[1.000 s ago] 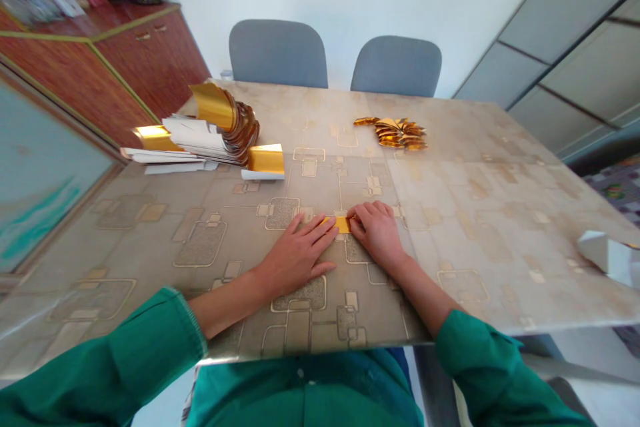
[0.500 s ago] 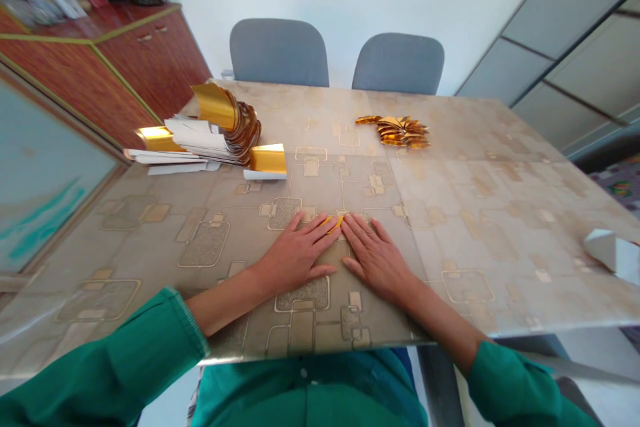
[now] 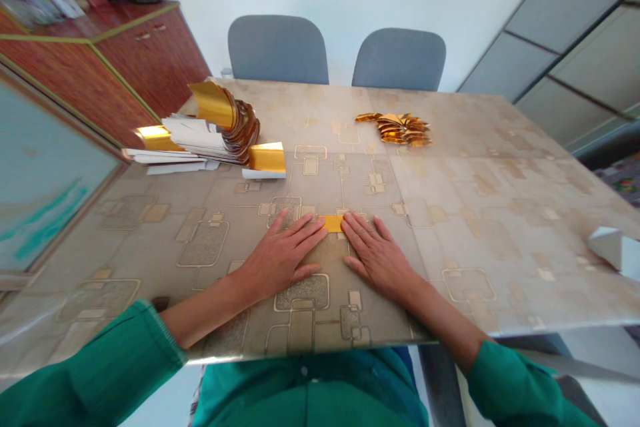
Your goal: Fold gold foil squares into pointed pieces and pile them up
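Note:
A small folded strip of gold paper lies flat on the patterned tablecloth, between my two hands. The fingertips of my left hand press on its left end, fingers stretched out and palm down. On its right end rest the fingertips of my right hand, also flat with the fingers extended. The middle of the strip shows between them; its ends are partly covered by my fingers.
Gold and white paper sheets are piled at the far left of the table. Folded gold paper pieces lie in a heap at the back. Two grey chairs stand behind the table. A white paper object sits at the right edge.
My left hand has slid left along the gold strip, uncovering more of its middle. My right hand has stayed nearly in place at the right end.

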{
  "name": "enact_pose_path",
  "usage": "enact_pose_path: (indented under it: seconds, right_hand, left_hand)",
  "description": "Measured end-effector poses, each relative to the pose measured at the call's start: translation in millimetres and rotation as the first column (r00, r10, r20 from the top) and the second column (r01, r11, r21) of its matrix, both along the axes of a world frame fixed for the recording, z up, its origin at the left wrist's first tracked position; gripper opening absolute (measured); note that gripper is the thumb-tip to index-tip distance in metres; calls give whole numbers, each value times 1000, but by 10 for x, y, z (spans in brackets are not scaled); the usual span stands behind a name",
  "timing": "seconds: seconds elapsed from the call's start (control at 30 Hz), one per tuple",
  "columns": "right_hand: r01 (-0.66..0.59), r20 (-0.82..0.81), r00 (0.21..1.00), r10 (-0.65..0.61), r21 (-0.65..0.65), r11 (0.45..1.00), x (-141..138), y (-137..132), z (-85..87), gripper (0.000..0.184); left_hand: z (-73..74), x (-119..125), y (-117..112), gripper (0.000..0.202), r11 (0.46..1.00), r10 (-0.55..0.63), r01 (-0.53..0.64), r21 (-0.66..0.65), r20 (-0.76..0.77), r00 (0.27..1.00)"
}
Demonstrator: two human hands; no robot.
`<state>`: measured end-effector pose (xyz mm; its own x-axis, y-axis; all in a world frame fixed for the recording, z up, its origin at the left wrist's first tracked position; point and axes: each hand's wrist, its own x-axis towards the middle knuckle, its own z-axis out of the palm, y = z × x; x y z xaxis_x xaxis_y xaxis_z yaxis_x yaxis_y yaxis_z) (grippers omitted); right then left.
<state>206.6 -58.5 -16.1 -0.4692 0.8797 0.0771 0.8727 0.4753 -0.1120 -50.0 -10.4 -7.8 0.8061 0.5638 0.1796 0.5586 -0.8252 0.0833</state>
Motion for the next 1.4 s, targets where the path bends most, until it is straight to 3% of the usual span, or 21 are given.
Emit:
enact_pose_path:
  seconds: [0.17, 0.3, 0.4, 0.5, 0.63, 0.87, 0.93, 1.03, 1.4]
  right_hand:
    - [52, 21, 998, -53, 45, 998, 166, -74, -16, 62]
    - [17, -2, 1000, -17, 87, 996, 242, -59, 40, 56]
    - [53, -128, 991, -36, 133, 990, 234, 92, 142, 41]
    - [136, -292, 951, -103, 97, 986, 171, 301, 241, 29]
    - [159, -277, 949, -151, 7, 987, 43, 448, 279, 17]
    - [189, -246, 955, -166, 77, 979, -24, 408, 255, 12]
    - [179, -242, 959, -150, 106, 978, -24, 406, 263, 11]
    - [153, -237, 965, -117, 141, 978, -25, 401, 275, 10]
    - [92, -288, 958, -14, 258, 962, -21, 353, 302, 11]
  left_hand:
    - [20, 41, 2, 58, 1000, 1, -1, 10, -5, 1000]
    - [23, 81, 8, 51, 1000, 7, -8, 25, 22, 1000]
    - [54, 158, 53, 36, 1000, 13, -14, 13, 76, 997]
    - [107, 263, 137, 20, 999, 48, -46, -21, 114, 992]
    - [136, 354, 228, 13, 996, 87, -80, -50, 171, 981]
    - [99, 351, 242, 8, 989, 137, -116, -93, 260, 956]
    - [95, 352, 245, 18, 988, 148, -128, -90, 265, 953]
    - [85, 352, 253, 26, 989, 138, -121, -80, 282, 949]
    - [44, 344, 256, 22, 995, 88, -97, 18, 289, 953]
